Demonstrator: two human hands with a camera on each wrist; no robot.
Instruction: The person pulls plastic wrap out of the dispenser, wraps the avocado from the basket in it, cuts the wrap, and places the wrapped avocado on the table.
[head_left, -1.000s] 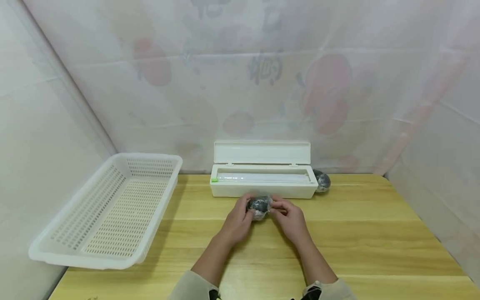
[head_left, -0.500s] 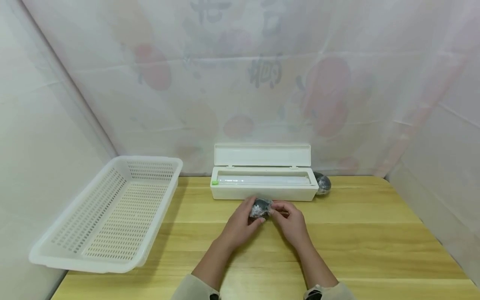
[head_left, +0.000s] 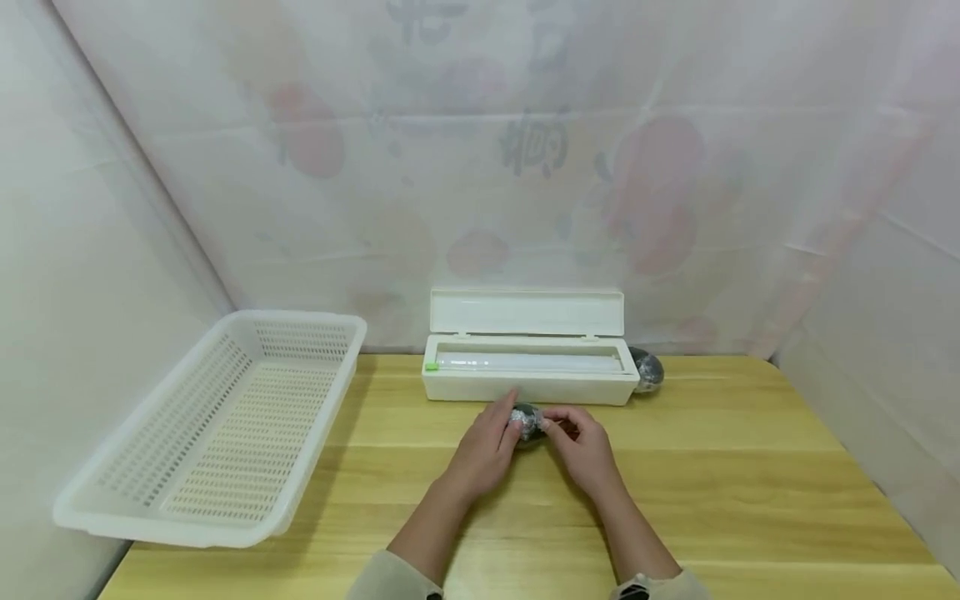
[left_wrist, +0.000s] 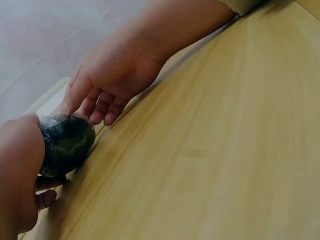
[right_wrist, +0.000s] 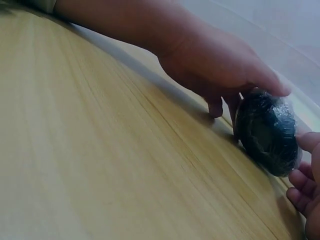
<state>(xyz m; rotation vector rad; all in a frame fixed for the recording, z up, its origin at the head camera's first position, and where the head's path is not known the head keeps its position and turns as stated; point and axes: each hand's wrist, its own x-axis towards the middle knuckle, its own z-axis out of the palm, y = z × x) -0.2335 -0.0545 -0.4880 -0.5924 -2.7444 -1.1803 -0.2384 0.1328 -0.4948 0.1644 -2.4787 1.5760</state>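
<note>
A dark, egg-shaped thing in cling film (head_left: 527, 422) lies between the two hands, low over the tabletop in front of the white box. My left hand (head_left: 483, 452) grips it from the left, thumb on the near side and fingers along the far side. At its right end my right hand (head_left: 582, 446) pinches the gathered film between thumb and fingertips. The left wrist view shows the dark thing (left_wrist: 70, 142) with shiny, creased film over it. From the right wrist view, the left hand's fingers reach over its top, and its rounded face (right_wrist: 267, 132) shows wrinkled wrap.
Behind the hands stands a white cling film box (head_left: 528, 388), lid raised, with a film roll (head_left: 532, 362) and a green slider (head_left: 432, 367). Another wrapped dark thing (head_left: 649, 371) sits by its right end. A white perforated basket (head_left: 296, 467) stands at the left.
The wrapped thing has turned in the left hand and shifted slightly right and nearer. The left hand has moved with it and covers more of it; the right hand keeps pinching the film.
</note>
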